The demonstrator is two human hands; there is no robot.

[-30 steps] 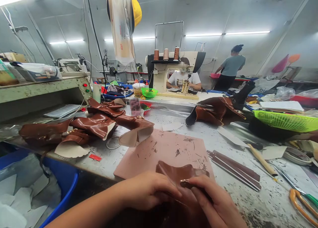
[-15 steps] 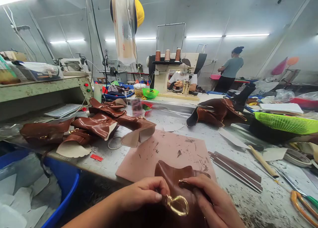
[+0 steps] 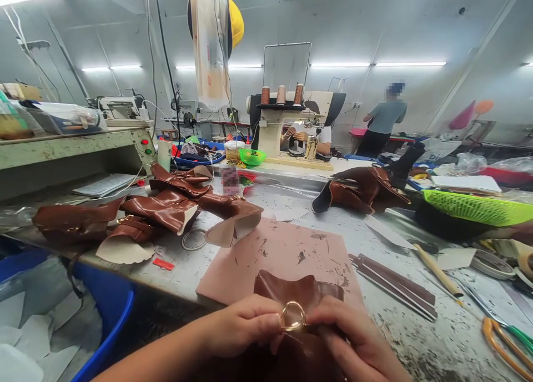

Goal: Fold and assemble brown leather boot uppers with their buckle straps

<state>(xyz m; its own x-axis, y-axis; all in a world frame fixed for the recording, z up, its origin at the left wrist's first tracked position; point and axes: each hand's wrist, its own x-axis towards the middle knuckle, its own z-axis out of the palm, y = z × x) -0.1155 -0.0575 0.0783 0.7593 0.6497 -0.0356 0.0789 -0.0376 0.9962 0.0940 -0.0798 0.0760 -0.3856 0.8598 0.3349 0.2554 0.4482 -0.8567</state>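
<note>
Across a grey-walled workshop first, past a cream sewing machine (image 3: 270, 135) at upper centre and a standing person (image 3: 381, 125) at upper right, then down to a scuffed white worktable (image 3: 358, 237). And right here, at lower centre, pinching a gold ring (image 3: 293, 326) firmly between the fingertips of the left hand (image 3: 252, 323)! Gripping a brown leather piece (image 3: 285, 290) with the right hand (image 3: 352, 335), fingers curled closed at the ring's right side. Overlapping the near part of a pink board (image 3: 270, 249) with that same leather. Over at left, a heap of brown leather uppers (image 3: 166, 201); right of the board, dark brown strips (image 3: 393, 287), and towards the lower right corner, orange-handled scissors (image 3: 495, 337).
</note>
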